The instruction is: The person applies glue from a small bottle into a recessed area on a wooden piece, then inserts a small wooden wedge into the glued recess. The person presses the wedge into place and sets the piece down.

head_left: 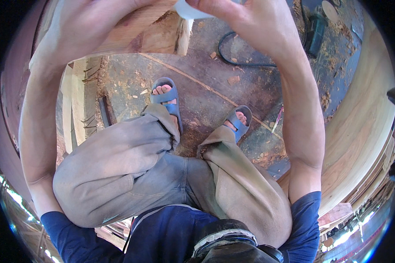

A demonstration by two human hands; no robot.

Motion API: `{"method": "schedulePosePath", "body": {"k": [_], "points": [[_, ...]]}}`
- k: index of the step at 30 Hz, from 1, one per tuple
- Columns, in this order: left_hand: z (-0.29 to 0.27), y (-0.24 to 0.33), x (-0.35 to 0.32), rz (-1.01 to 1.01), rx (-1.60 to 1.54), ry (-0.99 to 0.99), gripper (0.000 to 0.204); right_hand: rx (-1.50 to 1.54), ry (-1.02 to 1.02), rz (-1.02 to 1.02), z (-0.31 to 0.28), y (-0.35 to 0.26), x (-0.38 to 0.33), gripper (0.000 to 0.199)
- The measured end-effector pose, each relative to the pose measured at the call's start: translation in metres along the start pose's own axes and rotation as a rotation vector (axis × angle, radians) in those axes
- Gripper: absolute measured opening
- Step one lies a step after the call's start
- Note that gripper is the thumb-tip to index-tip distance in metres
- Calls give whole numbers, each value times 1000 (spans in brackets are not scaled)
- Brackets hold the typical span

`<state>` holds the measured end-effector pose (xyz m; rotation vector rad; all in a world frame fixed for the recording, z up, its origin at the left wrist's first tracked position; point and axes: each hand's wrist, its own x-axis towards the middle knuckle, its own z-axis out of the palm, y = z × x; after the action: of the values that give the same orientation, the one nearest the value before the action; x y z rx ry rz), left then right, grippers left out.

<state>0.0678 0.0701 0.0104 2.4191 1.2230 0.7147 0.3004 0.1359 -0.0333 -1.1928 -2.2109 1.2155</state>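
Workshop floor: here we are over a dark, stained floor (197, 94), littered with wood chips (233, 80), a big curved wooden panel (360, 122) sweeping up the right side.
Wooden piece: up at the top edge sits the wooden piece (158, 40), out beyond the feet (162, 89) and mostly left of centre.
Left hand: the left hand (90, 19) is over the wood, fingers out of frame, so no telling whether it grips; a flat, steady palm would serve best.
Right hand: the right hand (243, 13) has its thumb at a pale item (192, 11) by the wood's corner; its hold can't be told. Light, even pressure looks wise.
Ragged corner: rough and dark there, so mind splinters.
Cable: a black cable (232, 62) loops near the right forearm; best given room.
Sandals: open-toed sandals (171, 97), so toes deserve care.
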Motion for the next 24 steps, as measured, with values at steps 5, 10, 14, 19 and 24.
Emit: {"method": "schedulePosePath", "body": {"k": [5,10,14,19,24], "points": [[1,-4,-9,26,-16,30,51,170,-2,-4,1,22,-7,46],[-2,3,-4,-14,14,6,53,659,-4,-16,20,71,-1,48],[-3,12,0,-121,46,-14,55,642,52,19,41,130,22,67],[2,17,0,-74,-26,19,56,259,305,177,52,212,40,83],[-4,18,-1,-120,39,-7,58,81,481,270,48,272,33,72]]}}
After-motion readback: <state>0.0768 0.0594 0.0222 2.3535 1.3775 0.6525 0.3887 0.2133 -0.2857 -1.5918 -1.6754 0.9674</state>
